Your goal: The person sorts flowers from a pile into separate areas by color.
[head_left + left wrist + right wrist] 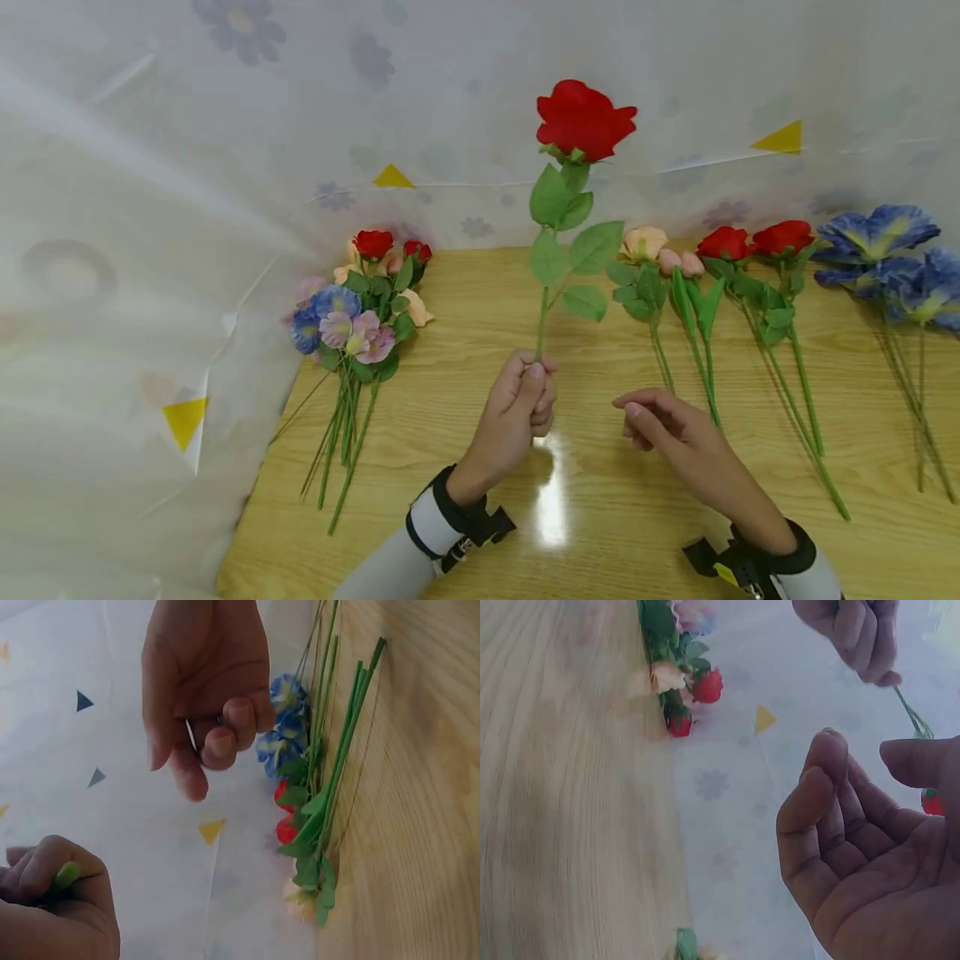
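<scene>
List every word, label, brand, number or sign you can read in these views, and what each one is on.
None: no readable word, label, brand or number in any view.
The backdrop sheet shows only printed shapes, such as flowers and yellow triangles.
The raised red rose shows no visible label.
The yellow patch on the right wrist gear is too small to judge for writing.

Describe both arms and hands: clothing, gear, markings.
Left hand and right hand: bare, no gloves. Left sleeve and right sleeve: pale grey. Left wrist strap and right wrist strap: black, each with a small dark boxy unit on the inner side. The right one shows a yellow patch. No cables discernible.
</scene>
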Motion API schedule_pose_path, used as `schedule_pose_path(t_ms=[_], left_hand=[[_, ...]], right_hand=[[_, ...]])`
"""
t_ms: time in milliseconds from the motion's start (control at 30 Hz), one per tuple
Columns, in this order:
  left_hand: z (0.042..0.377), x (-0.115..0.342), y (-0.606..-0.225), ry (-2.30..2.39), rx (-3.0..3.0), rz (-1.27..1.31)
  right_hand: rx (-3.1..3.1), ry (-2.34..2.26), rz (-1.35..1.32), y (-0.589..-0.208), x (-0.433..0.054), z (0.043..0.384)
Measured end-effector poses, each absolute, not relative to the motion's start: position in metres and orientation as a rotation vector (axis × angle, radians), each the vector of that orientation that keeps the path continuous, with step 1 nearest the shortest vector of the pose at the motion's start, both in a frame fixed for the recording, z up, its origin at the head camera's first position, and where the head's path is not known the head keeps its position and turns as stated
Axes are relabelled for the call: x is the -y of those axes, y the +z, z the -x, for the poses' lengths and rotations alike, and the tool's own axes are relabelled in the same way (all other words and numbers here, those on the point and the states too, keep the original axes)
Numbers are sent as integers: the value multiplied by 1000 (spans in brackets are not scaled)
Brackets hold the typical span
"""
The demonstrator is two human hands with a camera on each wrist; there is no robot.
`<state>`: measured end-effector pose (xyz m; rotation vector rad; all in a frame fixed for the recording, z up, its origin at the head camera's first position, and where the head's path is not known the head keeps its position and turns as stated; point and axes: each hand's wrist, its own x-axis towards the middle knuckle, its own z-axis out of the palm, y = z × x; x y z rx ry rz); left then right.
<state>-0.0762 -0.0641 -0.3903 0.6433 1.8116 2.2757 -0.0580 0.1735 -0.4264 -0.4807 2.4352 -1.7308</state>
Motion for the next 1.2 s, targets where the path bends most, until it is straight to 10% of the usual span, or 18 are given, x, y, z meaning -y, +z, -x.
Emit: schedule_pose_path(t_ms=[700, 1200], left_hand=[[73, 48, -404, 1675, -2399, -738], [84, 162, -419, 1591, -2790, -72]], right_hand=[[-1785, -2151, 809, -434, -134, 49], [-2775, -1769, -22, -434, -208, 54]])
